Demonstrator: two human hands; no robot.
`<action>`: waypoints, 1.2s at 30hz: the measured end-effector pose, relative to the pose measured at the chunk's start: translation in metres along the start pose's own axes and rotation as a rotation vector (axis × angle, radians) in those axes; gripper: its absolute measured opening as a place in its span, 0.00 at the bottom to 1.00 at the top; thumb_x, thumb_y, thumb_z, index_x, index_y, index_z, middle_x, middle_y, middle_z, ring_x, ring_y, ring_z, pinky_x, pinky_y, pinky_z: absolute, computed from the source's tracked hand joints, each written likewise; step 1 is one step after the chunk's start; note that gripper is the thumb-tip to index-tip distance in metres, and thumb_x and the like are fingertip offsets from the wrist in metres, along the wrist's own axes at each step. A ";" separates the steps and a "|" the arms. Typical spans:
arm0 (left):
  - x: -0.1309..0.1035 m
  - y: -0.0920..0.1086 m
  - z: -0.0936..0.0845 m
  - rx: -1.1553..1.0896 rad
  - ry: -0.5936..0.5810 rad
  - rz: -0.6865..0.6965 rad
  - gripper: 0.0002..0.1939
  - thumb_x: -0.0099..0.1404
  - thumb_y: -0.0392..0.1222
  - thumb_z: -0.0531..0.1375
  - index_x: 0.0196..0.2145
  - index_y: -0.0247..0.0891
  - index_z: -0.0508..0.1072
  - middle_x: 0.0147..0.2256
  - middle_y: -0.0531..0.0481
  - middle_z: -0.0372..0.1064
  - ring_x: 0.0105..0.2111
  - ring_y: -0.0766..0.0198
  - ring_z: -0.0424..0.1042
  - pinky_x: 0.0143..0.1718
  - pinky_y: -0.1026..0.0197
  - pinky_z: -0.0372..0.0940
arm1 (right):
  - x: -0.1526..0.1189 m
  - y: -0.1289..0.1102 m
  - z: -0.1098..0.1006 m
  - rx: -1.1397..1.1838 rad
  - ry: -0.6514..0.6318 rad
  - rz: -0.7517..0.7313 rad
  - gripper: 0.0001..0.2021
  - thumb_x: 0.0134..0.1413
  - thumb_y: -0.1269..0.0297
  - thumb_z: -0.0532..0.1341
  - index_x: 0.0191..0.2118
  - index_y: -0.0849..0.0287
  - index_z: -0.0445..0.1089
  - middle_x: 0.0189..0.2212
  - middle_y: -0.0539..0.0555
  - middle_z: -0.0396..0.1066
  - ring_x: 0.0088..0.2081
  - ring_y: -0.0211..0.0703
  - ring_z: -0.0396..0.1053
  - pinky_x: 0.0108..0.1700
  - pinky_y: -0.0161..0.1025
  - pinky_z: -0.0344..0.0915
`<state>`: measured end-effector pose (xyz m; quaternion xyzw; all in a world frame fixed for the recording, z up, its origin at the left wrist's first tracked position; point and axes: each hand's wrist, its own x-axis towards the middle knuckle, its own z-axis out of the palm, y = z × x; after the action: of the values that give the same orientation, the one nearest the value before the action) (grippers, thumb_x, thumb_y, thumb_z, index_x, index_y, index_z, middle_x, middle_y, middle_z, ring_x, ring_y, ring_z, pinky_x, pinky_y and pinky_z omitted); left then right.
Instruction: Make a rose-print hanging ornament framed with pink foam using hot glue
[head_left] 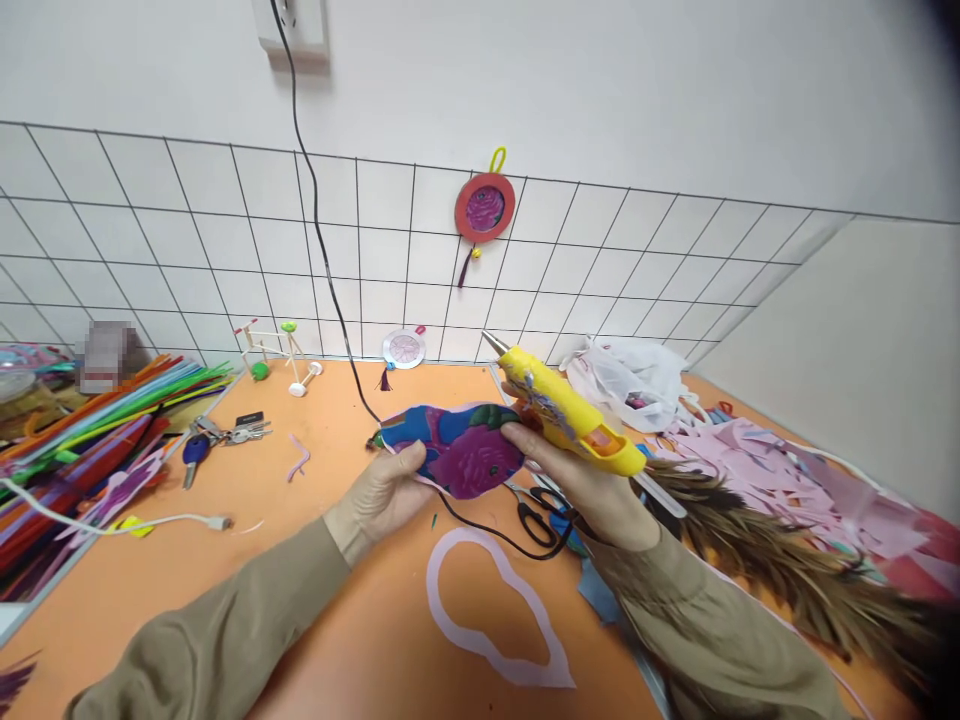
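A blue and purple flower-patterned fabric piece (472,455) is held up over the orange table. My left hand (390,492) pinches its left end, thumb on top. At its right end, the thumb of my right hand (574,480) presses on the fabric. That same hand also holds a yellow glue gun (570,405), its metal nozzle pointing up and left toward the wall. Below the fabric a pink paper outline (442,600) lies flat on the table. Black-handled scissors (536,522) rest under my right hand, partly hidden.
Pipe cleaners (142,400) and keys (196,450) lie at the left. A black cord (319,220) hangs from the wall socket (296,30). Feathers (750,530), pink scraps (795,480) and a plastic bag (626,375) are at the right. A round red ornament (505,208) hangs on the grid.
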<state>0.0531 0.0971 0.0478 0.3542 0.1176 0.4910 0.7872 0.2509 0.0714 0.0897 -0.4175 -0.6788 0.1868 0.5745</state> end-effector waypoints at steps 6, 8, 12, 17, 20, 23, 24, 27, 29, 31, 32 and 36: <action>0.001 0.006 0.004 0.344 0.128 0.255 0.18 0.56 0.47 0.72 0.42 0.37 0.80 0.40 0.44 0.81 0.46 0.50 0.78 0.53 0.48 0.69 | 0.000 -0.002 0.000 -0.021 0.000 -0.017 0.07 0.57 0.58 0.66 0.35 0.55 0.73 0.29 0.51 0.72 0.32 0.44 0.71 0.36 0.43 0.73; 0.002 0.012 0.001 0.484 0.169 0.327 0.16 0.57 0.48 0.71 0.40 0.36 0.81 0.39 0.44 0.81 0.43 0.51 0.78 0.50 0.50 0.71 | 0.001 -0.002 -0.001 -0.027 0.004 -0.024 0.07 0.56 0.58 0.67 0.35 0.55 0.73 0.29 0.50 0.73 0.31 0.44 0.71 0.35 0.42 0.73; 0.002 0.030 -0.003 0.695 0.222 0.334 0.19 0.58 0.50 0.70 0.43 0.35 0.82 0.38 0.44 0.81 0.39 0.52 0.78 0.43 0.53 0.73 | 0.005 -0.003 -0.005 -0.037 -0.003 -0.028 0.07 0.57 0.59 0.66 0.33 0.54 0.73 0.30 0.51 0.73 0.32 0.45 0.72 0.35 0.44 0.73; 0.001 0.042 0.001 0.729 0.211 0.266 0.21 0.56 0.51 0.70 0.42 0.34 0.81 0.39 0.42 0.81 0.39 0.50 0.78 0.41 0.54 0.73 | 0.005 -0.012 -0.009 -0.030 0.031 -0.089 0.05 0.60 0.59 0.64 0.36 0.52 0.75 0.35 0.53 0.77 0.38 0.49 0.76 0.42 0.48 0.76; 0.002 0.038 0.003 0.697 0.162 0.196 0.20 0.57 0.50 0.70 0.42 0.35 0.81 0.39 0.42 0.81 0.40 0.50 0.79 0.43 0.53 0.73 | 0.004 -0.019 -0.009 -0.083 0.014 -0.122 0.03 0.60 0.62 0.64 0.38 0.52 0.76 0.37 0.53 0.78 0.39 0.49 0.77 0.44 0.49 0.77; 0.001 0.031 0.004 0.679 0.092 0.111 0.19 0.58 0.50 0.70 0.43 0.35 0.81 0.41 0.42 0.81 0.42 0.48 0.79 0.44 0.52 0.73 | 0.004 -0.018 -0.006 -0.130 -0.052 -0.175 0.07 0.59 0.63 0.64 0.43 0.52 0.76 0.44 0.54 0.78 0.41 0.49 0.78 0.46 0.48 0.77; 0.001 0.029 0.005 0.676 0.077 0.084 0.20 0.57 0.50 0.70 0.44 0.35 0.81 0.41 0.41 0.81 0.42 0.47 0.79 0.43 0.52 0.73 | 0.004 -0.015 -0.006 -0.131 -0.066 -0.191 0.10 0.59 0.62 0.64 0.46 0.52 0.75 0.46 0.55 0.78 0.41 0.49 0.78 0.46 0.48 0.77; 0.000 0.026 0.007 0.667 0.067 0.035 0.22 0.56 0.50 0.71 0.45 0.34 0.81 0.43 0.41 0.81 0.43 0.47 0.79 0.43 0.53 0.72 | 0.005 -0.005 -0.004 -0.141 -0.092 -0.204 0.19 0.59 0.59 0.64 0.55 0.53 0.71 0.45 0.58 0.78 0.40 0.50 0.78 0.43 0.48 0.76; -0.001 0.026 0.008 0.674 0.081 0.038 0.21 0.56 0.50 0.71 0.44 0.34 0.81 0.41 0.41 0.81 0.41 0.48 0.79 0.42 0.53 0.72 | 0.005 -0.001 -0.004 -0.190 -0.116 -0.211 0.21 0.59 0.60 0.64 0.58 0.55 0.69 0.41 0.57 0.79 0.40 0.50 0.78 0.43 0.47 0.76; -0.001 0.026 0.009 0.690 0.102 0.048 0.20 0.56 0.50 0.71 0.42 0.35 0.81 0.39 0.42 0.82 0.38 0.50 0.79 0.40 0.53 0.72 | 0.006 0.000 -0.006 -0.254 -0.140 -0.248 0.21 0.60 0.62 0.63 0.59 0.54 0.69 0.38 0.56 0.78 0.38 0.48 0.77 0.41 0.46 0.75; -0.001 0.026 0.009 0.698 0.111 0.049 0.19 0.56 0.50 0.71 0.41 0.35 0.82 0.37 0.43 0.82 0.36 0.50 0.79 0.39 0.53 0.72 | 0.007 0.000 -0.007 -0.283 -0.152 -0.275 0.21 0.60 0.62 0.62 0.59 0.53 0.69 0.37 0.55 0.78 0.37 0.48 0.77 0.41 0.46 0.74; -0.002 0.026 0.010 0.716 0.114 0.043 0.19 0.57 0.51 0.70 0.42 0.36 0.82 0.36 0.44 0.81 0.36 0.51 0.79 0.38 0.53 0.72 | 0.009 -0.001 -0.010 -0.334 -0.173 -0.402 0.21 0.61 0.65 0.60 0.59 0.51 0.69 0.34 0.54 0.76 0.34 0.46 0.74 0.39 0.46 0.72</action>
<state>0.0396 0.0980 0.0716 0.5818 0.3183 0.4543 0.5948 0.2600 0.0759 0.0985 -0.3458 -0.8159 -0.0104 0.4633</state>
